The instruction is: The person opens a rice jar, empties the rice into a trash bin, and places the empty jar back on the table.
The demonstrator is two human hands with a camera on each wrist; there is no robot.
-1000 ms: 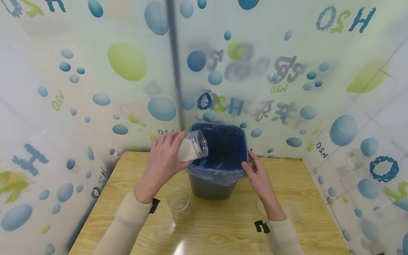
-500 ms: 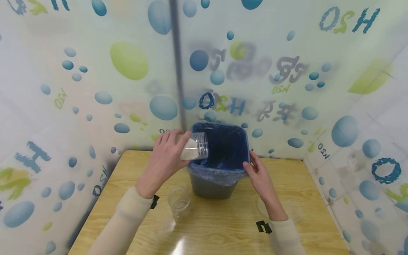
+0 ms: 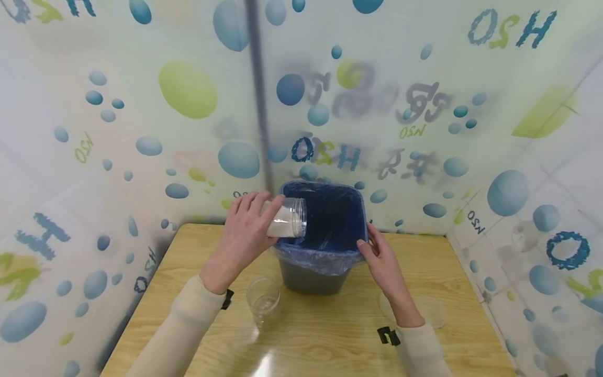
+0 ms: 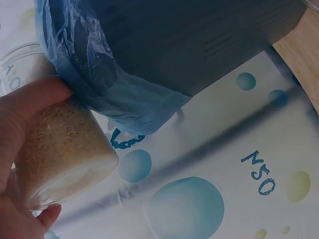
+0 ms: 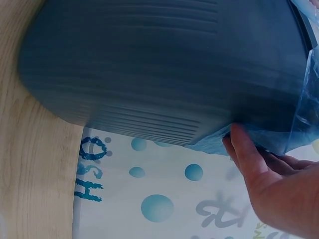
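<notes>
My left hand grips a clear jar lying on its side in the air, its mouth over the left rim of a trash can. Pale, rice-like grains fill much of the jar in the left wrist view. The can is dark grey and stands upright, lined with a blue plastic bag folded over its rim. At the can's right rim, my right hand pinches the bag-covered edge, thumb in front and fingers round the side. The can's bottom inside is dark.
An open clear jar stands on the wooden table, front left of the can. Flat clear discs, like lids, lie near the right forearm. Printed curtain walls close in the table behind and at both sides.
The left hand has turned the jar, so its mouth now points sideways into the can instead of partly up toward me. The right hand keeps its hold on the rim.
</notes>
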